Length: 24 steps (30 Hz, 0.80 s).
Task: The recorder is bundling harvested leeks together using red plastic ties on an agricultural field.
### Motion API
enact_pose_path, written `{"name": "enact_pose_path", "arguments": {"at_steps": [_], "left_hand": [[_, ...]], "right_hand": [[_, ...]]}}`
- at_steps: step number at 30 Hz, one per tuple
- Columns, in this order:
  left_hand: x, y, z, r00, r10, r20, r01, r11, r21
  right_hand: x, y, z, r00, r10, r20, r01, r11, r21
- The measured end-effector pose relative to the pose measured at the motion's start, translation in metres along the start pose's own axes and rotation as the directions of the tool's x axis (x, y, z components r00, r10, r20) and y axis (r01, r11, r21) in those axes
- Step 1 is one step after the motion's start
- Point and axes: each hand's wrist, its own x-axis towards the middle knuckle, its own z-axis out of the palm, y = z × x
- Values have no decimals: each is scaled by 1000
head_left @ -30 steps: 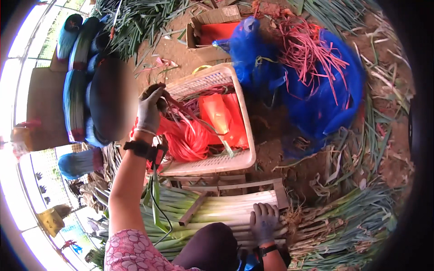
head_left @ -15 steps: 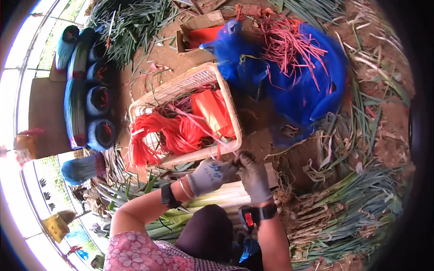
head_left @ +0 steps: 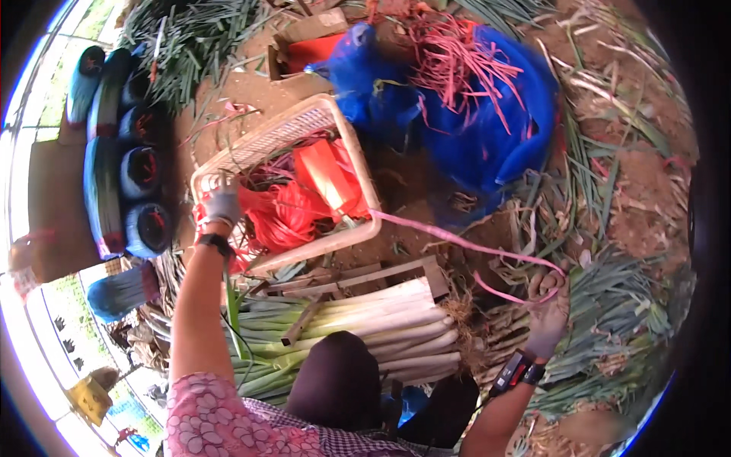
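My left hand (head_left: 221, 202), in a grey glove, is at the left end of the pale plastic basket (head_left: 352, 145). Its fingers curl down into the red plastic strips (head_left: 293, 217) there; the fingertips are partly hidden. Out to the right, my gloved right hand (head_left: 547, 308) is closed on a long pink strip (head_left: 464, 242). That strip runs from the basket's near right corner to the hand, bends round it, and its loose end hangs back to the left. White-stemmed leeks (head_left: 381, 320) lie side by side in front of my knee, roots to the right.
Blue netting (head_left: 487, 145) with pink strips on it lies beyond the basket. An open cardboard box (head_left: 285, 57) stands behind. Blue-wrapped bundles (head_left: 142, 169) are stacked at left. Leek heaps (head_left: 609, 343) cover the ground at right. Wooden slats (head_left: 365, 280) lie between basket and leeks.
My hands were together at the basket's near edge and have parted. The left moved to the basket's left end; the right swung out right, drawing the pink strip along. The view shifted slightly.
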Motion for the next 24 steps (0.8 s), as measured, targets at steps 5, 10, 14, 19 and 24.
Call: {"name": "enact_pose_path", "arguments": {"at_steps": [5,10,14,19,24], "left_hand": [[39,100,-98,941,272,202,-142,857,-496],[-46,309,-125,269,911,313,671,56,-739],[-96,427,-74,698,695,170,716,-683,-146],[-49,447,-130,898,278,341,428,-735,-526],[-84,487,-99,760,634,142,13,204,-979]], "right_hand": [[-17,-15,1,1000,10,0,-10,970,-245],[-28,28,26,973,200,114,-157,939,-305],[-40,16,25,919,394,-28,-237,493,-837],[-57,-51,-105,994,18,-108,-104,-135,-985],[25,69,-22,977,112,182,120,415,-902]]}}
